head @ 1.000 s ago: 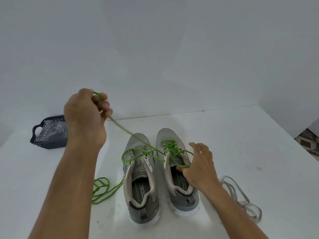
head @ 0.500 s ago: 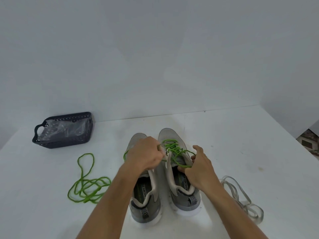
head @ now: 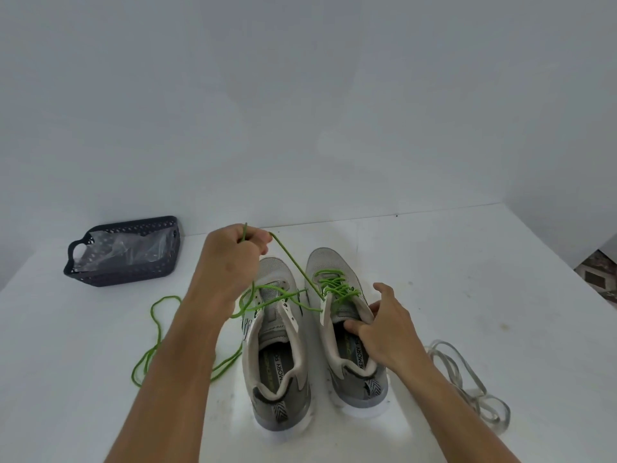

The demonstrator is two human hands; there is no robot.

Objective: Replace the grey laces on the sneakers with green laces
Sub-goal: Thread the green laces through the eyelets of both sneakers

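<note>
Two grey sneakers are being presented side by side on a white table, heels toward the camera. At far left, a dark perforated basket lined with clear plastic is being observed near the wall, well apart from the shoes. To its right, a slack green lace is lying looped on the table and is running under the left forearm toward the left sneaker. This shoe is being seen as light grey mesh with a pale collar, a printed insole and a striped heel tab; only a few green strands are being carried loosely across its upper eyelets, and its tongue is showing open.

Above its toe, the left hand is being held raised, fingers curled round a taut green lace, which is being drawn in a straight line down to the eyelets of the right sneaker. On that shoe, several green crossings are already being shown over the forefoot, bunched rather than flat. The right hand is resting on this sneaker's collar, its thumb pressing at the inner edge and the fingers relaxed and partly spread; whether any lace is being pinched under it cannot be told.

At far right, the removed grey laces are lying in flat loose loops on the table, near the right forearm.
</note>
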